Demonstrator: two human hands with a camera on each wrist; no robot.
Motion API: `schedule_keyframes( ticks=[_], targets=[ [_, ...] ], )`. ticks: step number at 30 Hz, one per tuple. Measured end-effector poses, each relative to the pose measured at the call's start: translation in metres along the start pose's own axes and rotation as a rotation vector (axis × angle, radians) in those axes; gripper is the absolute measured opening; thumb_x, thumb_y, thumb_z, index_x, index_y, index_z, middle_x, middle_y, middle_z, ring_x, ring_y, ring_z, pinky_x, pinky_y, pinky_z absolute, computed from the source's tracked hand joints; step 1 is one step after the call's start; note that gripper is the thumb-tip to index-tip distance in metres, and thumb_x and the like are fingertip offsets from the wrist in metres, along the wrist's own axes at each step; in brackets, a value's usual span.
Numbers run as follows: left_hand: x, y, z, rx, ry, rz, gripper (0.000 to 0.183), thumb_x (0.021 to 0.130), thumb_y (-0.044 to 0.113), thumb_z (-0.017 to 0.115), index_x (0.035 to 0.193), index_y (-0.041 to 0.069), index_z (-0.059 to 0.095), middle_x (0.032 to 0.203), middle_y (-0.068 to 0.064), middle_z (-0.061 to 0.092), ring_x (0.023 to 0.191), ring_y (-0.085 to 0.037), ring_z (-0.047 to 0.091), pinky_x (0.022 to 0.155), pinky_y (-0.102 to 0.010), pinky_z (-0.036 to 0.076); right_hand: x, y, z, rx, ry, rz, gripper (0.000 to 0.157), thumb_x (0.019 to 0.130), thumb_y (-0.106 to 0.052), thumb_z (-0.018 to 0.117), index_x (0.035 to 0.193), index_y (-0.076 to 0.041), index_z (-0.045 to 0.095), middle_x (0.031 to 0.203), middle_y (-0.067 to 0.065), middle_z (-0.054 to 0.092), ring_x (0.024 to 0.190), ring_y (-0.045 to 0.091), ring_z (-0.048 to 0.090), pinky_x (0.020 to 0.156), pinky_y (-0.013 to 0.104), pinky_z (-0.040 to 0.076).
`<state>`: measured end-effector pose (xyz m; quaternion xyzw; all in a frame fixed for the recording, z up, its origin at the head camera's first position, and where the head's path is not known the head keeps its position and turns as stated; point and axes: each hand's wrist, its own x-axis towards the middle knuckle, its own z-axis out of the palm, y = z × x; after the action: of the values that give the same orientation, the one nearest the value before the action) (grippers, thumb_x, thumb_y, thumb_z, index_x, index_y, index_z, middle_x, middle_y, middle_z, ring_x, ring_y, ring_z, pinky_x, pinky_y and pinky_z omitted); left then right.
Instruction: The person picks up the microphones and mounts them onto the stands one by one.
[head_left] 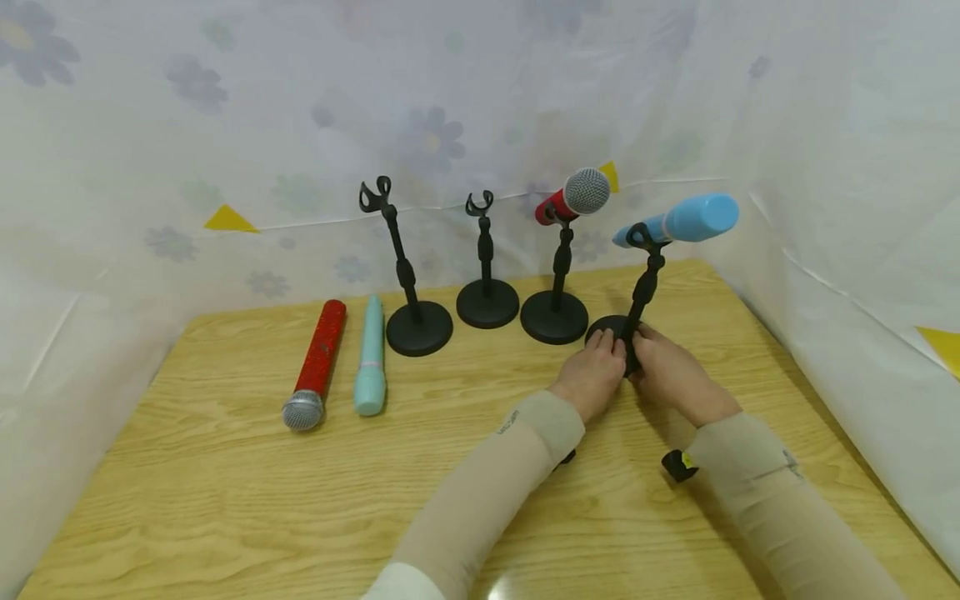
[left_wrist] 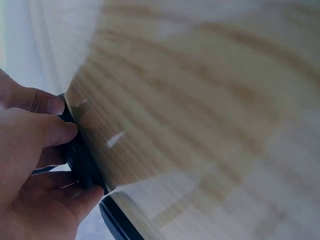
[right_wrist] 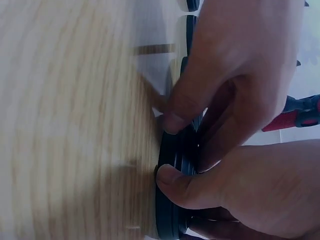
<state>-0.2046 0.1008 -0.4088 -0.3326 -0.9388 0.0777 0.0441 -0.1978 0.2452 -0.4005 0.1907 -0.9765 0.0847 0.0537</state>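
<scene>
Head view: left hand (head_left: 591, 380) and right hand (head_left: 678, 373) grip the base (head_left: 604, 324) from either side, its pole (head_left: 645, 289) slanting up rightward between them.

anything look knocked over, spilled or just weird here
No spill or damage shows. At left, a red microphone and a mint microphone lie on the table, though the leftmost stand and the stand beside it hold none. The leftmost stand and the held stand seem to lean outward, perhaps only lens distortion.
</scene>
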Motion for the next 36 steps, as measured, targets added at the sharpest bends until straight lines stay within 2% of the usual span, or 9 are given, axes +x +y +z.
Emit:
schedule_keyframes(
  ticks=[3,8,15,25,33,36],
  targets=[
    [-0.001,0.001,0.0,0.022,-0.016,0.007,0.045,0.109,0.021,0.044,0.153,0.012,0.043,0.158,-0.009,0.043,0.147,-0.019,0.043,0.12,-0.023,0.037,0.002,0.0,-0.001,0.004,-0.02,0.011,0.045,0.083,0.003,0.074,0.121,0.022,0.057,0.125,0.037,0.057,0.106,0.049,0.065,0.09,0.055,0.057],
    [-0.003,0.003,-0.002,0.028,-0.015,0.02,0.044,0.11,0.022,0.041,0.153,0.012,0.043,0.158,-0.009,0.043,0.146,-0.019,0.045,0.117,-0.023,0.04,0.005,0.001,-0.006,-0.014,-0.057,0.046,0.048,0.085,0.001,0.075,0.123,0.023,0.055,0.128,0.038,0.055,0.108,0.051,0.064,0.089,0.056,0.056],
    [-0.004,0.004,-0.004,-0.011,-0.037,0.001,0.046,0.11,0.027,0.041,0.154,0.014,0.042,0.159,-0.006,0.042,0.146,-0.018,0.044,0.115,-0.022,0.042,0.006,0.003,-0.007,-0.036,-0.076,0.038,0.061,0.083,-0.002,0.079,0.129,0.024,0.05,0.132,0.041,0.052,0.114,0.052,0.061,0.094,0.056,0.055],
    [-0.007,0.001,-0.003,-0.055,-0.056,0.001,0.05,0.108,0.032,0.044,0.155,0.016,0.04,0.161,-0.005,0.039,0.148,-0.018,0.041,0.113,-0.023,0.045,0.004,0.004,-0.004,-0.022,-0.073,0.049,0.061,0.087,-0.002,0.075,0.134,0.023,0.047,0.139,0.041,0.048,0.118,0.053,0.058,0.096,0.058,0.054],
    [-0.011,-0.003,-0.005,-0.116,-0.093,0.021,0.053,0.107,0.033,0.046,0.156,0.015,0.037,0.163,-0.006,0.035,0.151,-0.018,0.036,0.12,-0.025,0.038,0.002,0.008,-0.002,0.063,-0.1,0.084,0.064,0.093,-0.006,0.069,0.142,0.022,0.039,0.148,0.041,0.038,0.128,0.056,0.05,0.104,0.062,0.047],
    [-0.014,-0.007,-0.006,-0.161,-0.108,0.042,0.052,0.108,0.032,0.044,0.156,0.013,0.037,0.164,-0.006,0.035,0.152,-0.018,0.034,0.123,-0.025,0.033,0.002,0.009,-0.003,0.074,-0.11,0.108,0.061,0.095,-0.009,0.067,0.141,0.021,0.041,0.148,0.041,0.039,0.128,0.056,0.049,0.104,0.063,0.047]
  ],
)
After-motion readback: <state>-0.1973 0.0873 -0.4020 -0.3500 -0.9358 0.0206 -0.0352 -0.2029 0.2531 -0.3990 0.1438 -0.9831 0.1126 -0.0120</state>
